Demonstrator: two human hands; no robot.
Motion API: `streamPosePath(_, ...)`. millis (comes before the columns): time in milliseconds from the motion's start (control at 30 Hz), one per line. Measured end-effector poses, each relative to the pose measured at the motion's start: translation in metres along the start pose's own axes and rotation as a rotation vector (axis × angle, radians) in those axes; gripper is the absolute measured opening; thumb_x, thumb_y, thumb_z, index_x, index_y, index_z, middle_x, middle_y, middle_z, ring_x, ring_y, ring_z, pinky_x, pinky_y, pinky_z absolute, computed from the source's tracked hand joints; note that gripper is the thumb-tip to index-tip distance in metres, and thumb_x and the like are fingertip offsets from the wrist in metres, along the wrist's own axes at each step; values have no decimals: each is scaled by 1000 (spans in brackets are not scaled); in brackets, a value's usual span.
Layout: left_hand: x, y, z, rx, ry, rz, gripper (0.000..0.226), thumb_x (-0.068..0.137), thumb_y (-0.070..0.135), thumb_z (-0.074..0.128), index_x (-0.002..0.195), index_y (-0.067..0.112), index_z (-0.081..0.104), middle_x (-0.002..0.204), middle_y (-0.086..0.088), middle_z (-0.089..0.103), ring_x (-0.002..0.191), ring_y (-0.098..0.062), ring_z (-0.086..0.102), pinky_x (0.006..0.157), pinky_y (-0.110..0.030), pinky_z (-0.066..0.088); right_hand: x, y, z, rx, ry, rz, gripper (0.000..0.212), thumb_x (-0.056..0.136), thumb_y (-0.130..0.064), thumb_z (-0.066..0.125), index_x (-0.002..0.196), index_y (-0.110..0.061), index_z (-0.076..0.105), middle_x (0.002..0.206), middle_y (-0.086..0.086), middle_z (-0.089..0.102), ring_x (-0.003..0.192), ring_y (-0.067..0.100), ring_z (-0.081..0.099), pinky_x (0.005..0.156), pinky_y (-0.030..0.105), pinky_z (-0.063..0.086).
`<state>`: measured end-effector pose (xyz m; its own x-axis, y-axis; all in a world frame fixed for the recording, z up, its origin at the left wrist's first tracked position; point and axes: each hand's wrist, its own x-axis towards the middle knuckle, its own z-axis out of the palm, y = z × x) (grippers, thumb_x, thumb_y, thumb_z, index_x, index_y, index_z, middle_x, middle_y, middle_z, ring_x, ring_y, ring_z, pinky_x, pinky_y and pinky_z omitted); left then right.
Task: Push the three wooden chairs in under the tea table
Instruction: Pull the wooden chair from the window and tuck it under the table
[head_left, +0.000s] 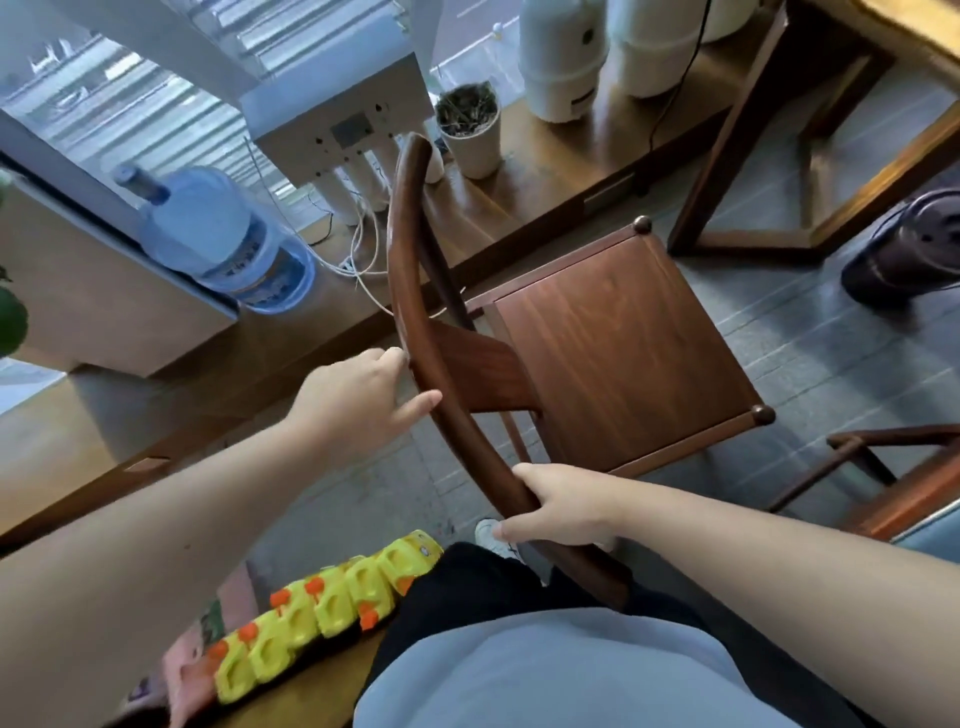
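Wooden chair (613, 358) at centre, seat pointing toward tea table (810, 130), well short of it, not under. Right hand (561, 506) wrapped around curved top rail (415, 332) near its near end, fingers closed on wood. Left hand (358, 400) against rail's outer side, farther along; fingers loosely curled, thumb touching rail, not clamped. Second chair (893, 483) right of first, partly visible. Water jug (223, 234) and white pot (470, 130) left of chair, beyond rail.
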<state>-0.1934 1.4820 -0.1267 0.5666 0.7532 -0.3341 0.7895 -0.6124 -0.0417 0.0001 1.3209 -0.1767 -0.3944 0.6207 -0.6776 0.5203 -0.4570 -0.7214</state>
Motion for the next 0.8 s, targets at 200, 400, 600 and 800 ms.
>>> streamPosePath(200, 35, -26, -22, 21, 81, 624, 71, 74, 33, 75, 135, 10, 45, 133, -18, 47, 124, -34, 44, 102, -43, 39, 14, -12, -5, 223, 152, -32, 61, 84, -58, 64, 134, -28, 44, 117, -8, 60, 101, 11, 61, 85, 33, 55)
streamPosePath(400, 120, -37, -27, 460, -59, 875, 85, 64, 31, 69, 142, 21, 37, 146, -11, 40, 140, -29, 25, 114, -51, 19, 31, -30, -29, 340, 313, 105, 52, 80, -63, 65, 111, -21, 66, 101, 1, 71, 89, 10, 65, 78, 32, 53)
streamPosePath(600, 158, -26, -24, 542, -197, 1069, 22, 60, 32, 56, 78, 22, 62, 74, 5, 67, 77, -21, 65, 76, -31, 47, 49, -55, -20, 571, 161, 231, 54, 86, -64, 58, 100, -12, 66, 92, 8, 75, 78, 23, 72, 80, 41, 59)
streamPosePath(800, 156, -3, -16, 505, -203, 1198, 12, 65, 28, 54, 69, 18, 58, 61, 2, 62, 58, -24, 62, 60, -29, 49, 40, -42, -19, 265, 190, 326, 38, 72, -59, 68, 78, -22, 63, 79, -4, 69, 69, 13, 63, 67, 32, 52)
